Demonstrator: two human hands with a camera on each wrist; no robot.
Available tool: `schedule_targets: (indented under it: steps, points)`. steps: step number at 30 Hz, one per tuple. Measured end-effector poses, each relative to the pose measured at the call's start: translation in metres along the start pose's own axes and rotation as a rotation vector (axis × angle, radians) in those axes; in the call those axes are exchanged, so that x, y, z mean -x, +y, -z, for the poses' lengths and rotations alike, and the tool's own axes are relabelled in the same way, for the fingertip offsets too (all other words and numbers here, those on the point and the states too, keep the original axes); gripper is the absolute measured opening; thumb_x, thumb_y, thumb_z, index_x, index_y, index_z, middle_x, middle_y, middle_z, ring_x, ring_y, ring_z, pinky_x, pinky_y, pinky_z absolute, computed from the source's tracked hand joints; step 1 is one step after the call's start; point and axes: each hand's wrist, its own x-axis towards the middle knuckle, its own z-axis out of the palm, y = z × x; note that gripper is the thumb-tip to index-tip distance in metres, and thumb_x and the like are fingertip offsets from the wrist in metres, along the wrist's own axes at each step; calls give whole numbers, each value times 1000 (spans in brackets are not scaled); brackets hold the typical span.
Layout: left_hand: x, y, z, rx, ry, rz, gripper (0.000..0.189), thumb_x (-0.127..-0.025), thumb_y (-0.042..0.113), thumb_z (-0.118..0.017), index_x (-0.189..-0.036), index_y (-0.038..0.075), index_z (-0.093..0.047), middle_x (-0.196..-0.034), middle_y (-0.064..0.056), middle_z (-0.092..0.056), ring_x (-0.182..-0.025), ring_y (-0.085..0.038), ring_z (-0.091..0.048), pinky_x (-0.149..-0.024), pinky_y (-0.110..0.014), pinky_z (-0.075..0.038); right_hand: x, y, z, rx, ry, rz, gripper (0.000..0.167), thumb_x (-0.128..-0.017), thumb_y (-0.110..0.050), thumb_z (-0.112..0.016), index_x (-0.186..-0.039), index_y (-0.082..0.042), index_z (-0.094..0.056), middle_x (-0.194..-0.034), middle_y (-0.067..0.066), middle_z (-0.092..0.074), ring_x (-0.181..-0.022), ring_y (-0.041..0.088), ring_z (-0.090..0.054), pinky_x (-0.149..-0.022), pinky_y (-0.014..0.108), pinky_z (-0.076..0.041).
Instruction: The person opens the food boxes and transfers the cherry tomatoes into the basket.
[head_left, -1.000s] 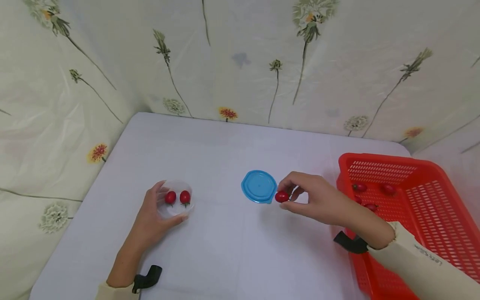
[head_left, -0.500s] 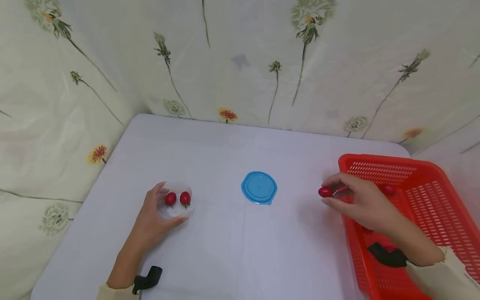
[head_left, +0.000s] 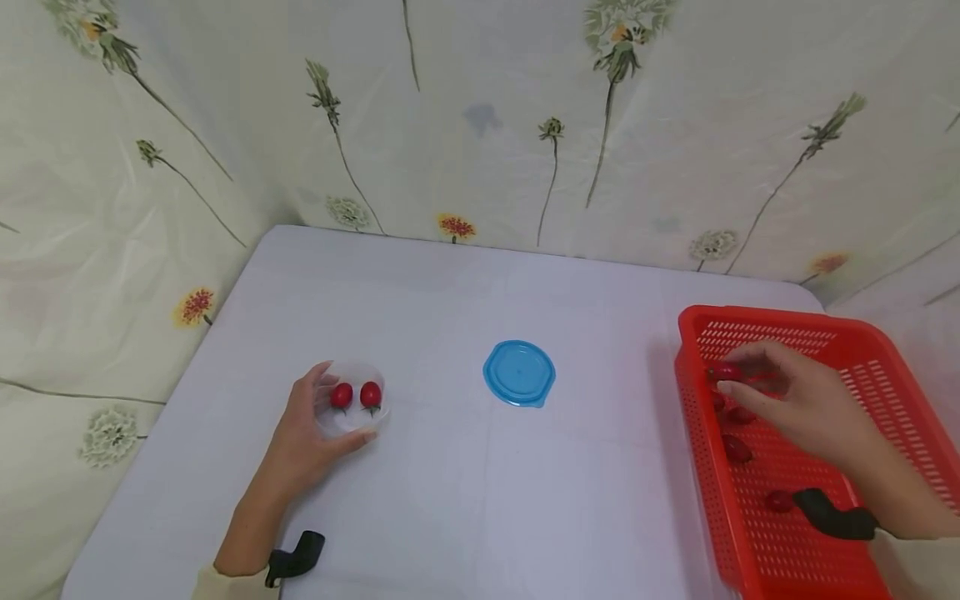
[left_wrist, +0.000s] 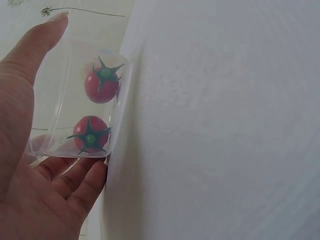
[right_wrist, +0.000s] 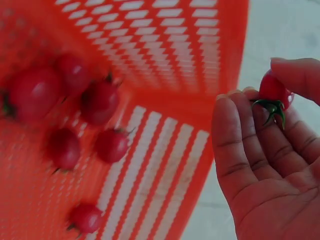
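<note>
My left hand [head_left: 303, 433] holds a small clear plastic cup [left_wrist: 55, 100] around its side. Two cherry tomatoes with green calyxes lie in the cup: one tomato [head_left: 341, 396] beside another tomato [head_left: 371, 394]. On the right, my right hand [head_left: 813, 404] is over the red basket [head_left: 795, 321]. Between its thumb and fingers it pinches a cherry tomato [right_wrist: 274, 92], stem end toward the palm in the right wrist view. In the basket lie several more tomatoes, among them one tomato [head_left: 737, 449] near the left wall; my right hand and forearm hide part of the inside.
A round blue lid [head_left: 519, 372] with a small tab lies flat on the white table [head_left: 450, 492], between the cup and the basket. Flower-patterned sheeting [head_left: 480, 125] rises behind the table and along its left side.
My right hand has moved right, from beside the blue lid to over the basket, carrying a cherry tomato. My left hand and the cup have stayed in place.
</note>
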Motion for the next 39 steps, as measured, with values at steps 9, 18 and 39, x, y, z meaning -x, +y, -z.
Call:
schedule_targets:
  steps: [9, 18, 39]
  points:
    - [-1, -2, -1, 0, 8, -4, 118, -79, 40, -93, -165, 17, -16, -155, -18, -40, -144, -39, -41, -116, -65, -35, 0, 32, -1, 70, -33, -28, 53, -92, -29, -83, -129, -1, -59, -116, 26, -68, -101, 46, -67, -70, 52, -63]
    - [-1, -4, -2, -11, 1, 10, 119, -79, 42, -92, -166, 18, -15, -155, -18, -42, -144, -38, -41, -115, -64, -37, -5, 51, -11, 88, -118, -4, 48, -89, -26, -86, -127, -3, -65, -108, 13, -72, -98, 37, -68, -75, 56, -62]
    - [0, -2, -2, 9, -11, 37, 119, -79, 44, -92, -166, 19, -14, -156, -17, -41, -145, -37, -40, -114, -63, -39, -7, 57, -25, 110, -225, -17, 44, -85, -18, -87, -121, 0, -68, -106, 15, -72, -86, 25, -71, -69, 49, -64]
